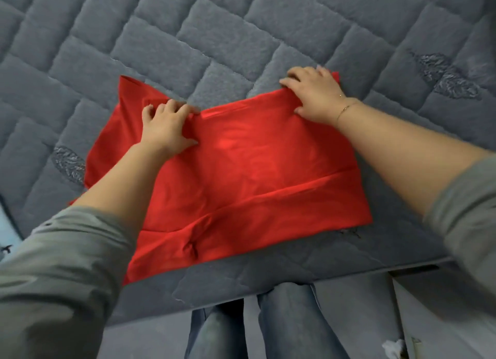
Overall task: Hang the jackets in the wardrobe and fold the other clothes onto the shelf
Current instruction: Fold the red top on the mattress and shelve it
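A red garment (pixel 241 176), partly folded on the bed (pixel 241 36) at frame centre, is pinched along its upper edge by left hand (pixel 166 128) and right hand (pixel 314 95); shelving is judged outstanding.

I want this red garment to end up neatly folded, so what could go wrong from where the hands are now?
1. The left hand bunches the red garment's far edge, so a crease may get folded in.
2. A flap sticks out beyond the left hand, so the fold may come out uneven.
3. The near edge lies close to the edge of the quilted mattress; a pull from the left hand or the right hand could slide it off.
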Action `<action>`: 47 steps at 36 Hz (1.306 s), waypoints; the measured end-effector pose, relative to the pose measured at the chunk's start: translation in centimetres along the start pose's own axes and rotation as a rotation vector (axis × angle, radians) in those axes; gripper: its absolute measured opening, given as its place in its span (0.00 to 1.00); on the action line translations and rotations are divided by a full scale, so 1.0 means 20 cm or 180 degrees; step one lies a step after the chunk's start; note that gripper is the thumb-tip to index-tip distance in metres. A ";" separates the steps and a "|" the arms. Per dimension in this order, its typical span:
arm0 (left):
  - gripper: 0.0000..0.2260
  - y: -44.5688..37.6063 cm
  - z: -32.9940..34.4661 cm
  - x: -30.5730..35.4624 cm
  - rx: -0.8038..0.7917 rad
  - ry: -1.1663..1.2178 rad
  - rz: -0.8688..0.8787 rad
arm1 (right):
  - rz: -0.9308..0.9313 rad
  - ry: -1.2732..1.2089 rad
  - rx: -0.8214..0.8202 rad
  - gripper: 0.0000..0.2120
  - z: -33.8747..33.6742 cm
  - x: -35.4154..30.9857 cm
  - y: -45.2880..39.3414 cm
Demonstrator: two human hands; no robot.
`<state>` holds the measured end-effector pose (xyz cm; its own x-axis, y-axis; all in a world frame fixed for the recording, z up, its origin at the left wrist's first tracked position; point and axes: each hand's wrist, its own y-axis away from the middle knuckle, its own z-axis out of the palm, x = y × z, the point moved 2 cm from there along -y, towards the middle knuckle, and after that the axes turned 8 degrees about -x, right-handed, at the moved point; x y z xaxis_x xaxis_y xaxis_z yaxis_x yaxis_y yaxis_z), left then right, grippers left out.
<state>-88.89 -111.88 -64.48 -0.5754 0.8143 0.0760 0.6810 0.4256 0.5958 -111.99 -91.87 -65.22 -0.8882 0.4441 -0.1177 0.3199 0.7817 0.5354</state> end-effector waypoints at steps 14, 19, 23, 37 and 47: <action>0.07 0.47 -0.06 0.01 0.0878 -0.0233 0.0676 | -0.0295 -0.0307 0.1279 0.07 0.10 -0.06 0.56; 0.19 0.66 0.14 0.06 0.0293 0.0332 0.0831 | 0.0144 -0.0528 0.0800 0.07 0.30 -0.14 0.77; 0.19 0.72 0.28 0.07 -0.0086 0.1448 0.0939 | 0.0551 -0.0825 0.0218 0.14 0.40 -0.24 0.79; 0.26 0.16 0.11 -0.40 0.0214 0.1787 -0.0666 | 0.1277 -0.3932 0.0213 0.17 0.34 -1.13 0.32; 0.13 0.26 0.06 -0.50 -0.0413 0.3310 0.0243 | 0.1487 -0.4241 0.0953 0.06 0.32 -1.34 0.20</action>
<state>-78.95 -117.32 -63.15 -0.6802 0.0711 0.7296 0.7136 0.2918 0.6369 -84.90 -97.91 -65.29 0.2241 0.6200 -0.7519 0.6942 0.4400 0.5697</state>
